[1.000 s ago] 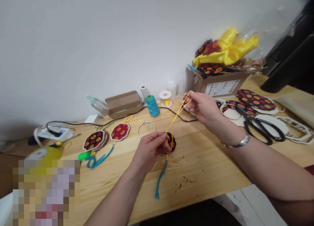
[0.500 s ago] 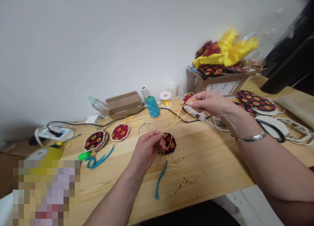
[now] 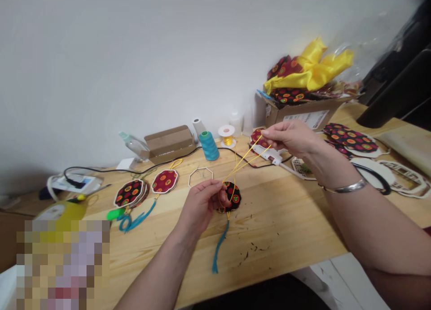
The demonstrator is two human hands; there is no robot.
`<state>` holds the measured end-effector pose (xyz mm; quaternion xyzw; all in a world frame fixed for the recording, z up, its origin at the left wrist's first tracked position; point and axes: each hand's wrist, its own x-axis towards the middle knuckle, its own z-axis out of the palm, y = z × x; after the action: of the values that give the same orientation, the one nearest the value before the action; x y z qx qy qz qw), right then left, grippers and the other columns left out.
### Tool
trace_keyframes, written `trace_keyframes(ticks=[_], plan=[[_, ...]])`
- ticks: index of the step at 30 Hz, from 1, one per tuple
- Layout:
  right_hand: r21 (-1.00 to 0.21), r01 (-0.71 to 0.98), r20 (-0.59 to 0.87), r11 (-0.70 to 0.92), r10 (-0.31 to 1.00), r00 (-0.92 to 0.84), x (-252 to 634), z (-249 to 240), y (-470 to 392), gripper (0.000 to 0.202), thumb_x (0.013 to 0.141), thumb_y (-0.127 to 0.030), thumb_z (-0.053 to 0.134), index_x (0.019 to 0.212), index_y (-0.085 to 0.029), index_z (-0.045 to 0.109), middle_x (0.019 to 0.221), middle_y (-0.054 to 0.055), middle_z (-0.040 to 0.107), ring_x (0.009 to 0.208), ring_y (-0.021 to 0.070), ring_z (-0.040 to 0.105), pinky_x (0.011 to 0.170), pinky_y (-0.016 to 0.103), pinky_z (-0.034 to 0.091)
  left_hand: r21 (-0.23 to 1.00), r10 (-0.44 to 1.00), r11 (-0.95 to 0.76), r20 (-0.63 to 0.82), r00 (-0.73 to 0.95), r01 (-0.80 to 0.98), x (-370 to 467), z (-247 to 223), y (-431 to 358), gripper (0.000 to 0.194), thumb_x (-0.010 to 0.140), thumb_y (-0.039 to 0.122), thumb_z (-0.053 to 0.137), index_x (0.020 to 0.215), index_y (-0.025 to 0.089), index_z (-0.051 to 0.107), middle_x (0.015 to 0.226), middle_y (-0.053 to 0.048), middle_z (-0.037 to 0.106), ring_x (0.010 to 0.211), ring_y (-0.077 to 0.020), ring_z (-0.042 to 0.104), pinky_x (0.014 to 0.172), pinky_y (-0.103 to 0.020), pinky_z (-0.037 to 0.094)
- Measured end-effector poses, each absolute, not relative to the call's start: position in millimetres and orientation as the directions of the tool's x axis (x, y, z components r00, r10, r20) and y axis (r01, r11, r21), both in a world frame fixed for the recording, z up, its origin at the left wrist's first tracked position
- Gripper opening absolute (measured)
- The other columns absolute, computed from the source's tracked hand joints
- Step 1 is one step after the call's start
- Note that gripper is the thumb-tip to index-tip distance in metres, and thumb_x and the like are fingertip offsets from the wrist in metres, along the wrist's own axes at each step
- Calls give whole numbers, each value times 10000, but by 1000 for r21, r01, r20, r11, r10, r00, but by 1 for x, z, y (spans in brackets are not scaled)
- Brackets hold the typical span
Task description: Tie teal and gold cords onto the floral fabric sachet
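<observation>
Yellow cord (image 3: 248, 153) stretches between my two hands, above the wooden table. My left hand (image 3: 206, 200) pinches its lower part, over a black patterned fabric piece (image 3: 235, 196) with a teal tassel (image 3: 220, 248) hanging toward the table's front. My right hand (image 3: 286, 137), higher and to the right, pinches the cord's other end with closed fingers. Behind my hands stands a spool of yellow cord (image 3: 228, 140), a strand running down from it. My left fingers partly hide the fabric piece.
A teal thread cone (image 3: 209, 146) stands near the wall. The white glue gun (image 3: 267, 154) lies below my right hand. Patterned pieces (image 3: 129, 193) are stacked at left. A cardboard box (image 3: 305, 112) holds fabric at back right. A black cable (image 3: 101, 169) crosses the table.
My right hand has shifted slightly, and the cord between my hands is straighter, where it looped at my right fingers before. My left hand has stayed almost in place.
</observation>
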<state>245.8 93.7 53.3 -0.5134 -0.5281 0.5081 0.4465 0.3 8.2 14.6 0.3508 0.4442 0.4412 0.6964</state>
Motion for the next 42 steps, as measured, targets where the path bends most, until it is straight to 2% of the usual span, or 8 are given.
trace_keyframes(ticks=[11,21,25,27,30,33,38,42], plan=[[-988,-137,-60,-72,995,-83,240,56,92,295,731,-322,682,532,-144,555,421,-2,494,341,35,349,308,171,165,874,919,381,-324,222,-302,1,15,7,109,704,217,627,646,125,626,524,8,582,472,-107,556,551,-267,480],[-977,-203,-54,-71,994,-90,237,56,91,360,756,-299,654,488,-157,461,439,-35,391,354,25,308,326,180,154,874,917,387,-332,221,-293,2,15,6,109,700,221,641,637,132,636,504,13,578,465,-109,554,559,-270,476],[-968,-252,49,5,985,-168,234,59,85,311,734,-288,679,527,-164,483,434,-61,353,364,23,276,340,179,186,896,920,381,-342,194,-229,3,12,5,156,698,263,664,751,119,692,703,-75,694,661,-182,646,675,-313,493],[-967,-253,94,29,964,-249,233,64,77,300,724,-316,690,547,-164,501,439,-64,365,364,23,276,342,178,206,940,953,297,-280,117,-170,3,12,5,214,714,280,660,862,133,709,907,-109,705,880,-215,638,804,-328,468],[-987,-156,98,37,907,-409,230,71,63,264,714,-355,690,591,-156,567,444,-52,436,359,26,324,333,169,235,1000,996,-4,6,-85,31,2,18,4,232,740,267,644,954,202,704,1180,-74,617,1162,-208,493,953,-294,373],[-1000,2,-1,0,802,-598,222,72,52,189,718,-332,676,667,-154,639,461,-39,517,371,46,420,341,164,309,967,958,-208,232,-168,146,4,25,0,274,750,265,636,1020,252,679,1294,-39,533,1244,-203,406,996,-286,329],[-988,113,5,105,755,-656,197,60,46,196,761,-319,623,698,-139,664,452,-46,528,372,36,450,354,142,341,986,984,-125,138,117,-113,11,22,-12,353,802,347,572,1138,245,616,1168,-69,621,1073,-206,556,929,-315,400],[-988,136,-26,70,798,-602,182,52,46,196,768,-303,612,687,-133,668,460,-38,548,370,27,455,349,130,340,997,980,5,10,199,-73,14,18,-14,258,810,351,562,979,191,674,833,-50,682,628,-124,578,647,-260,459]])
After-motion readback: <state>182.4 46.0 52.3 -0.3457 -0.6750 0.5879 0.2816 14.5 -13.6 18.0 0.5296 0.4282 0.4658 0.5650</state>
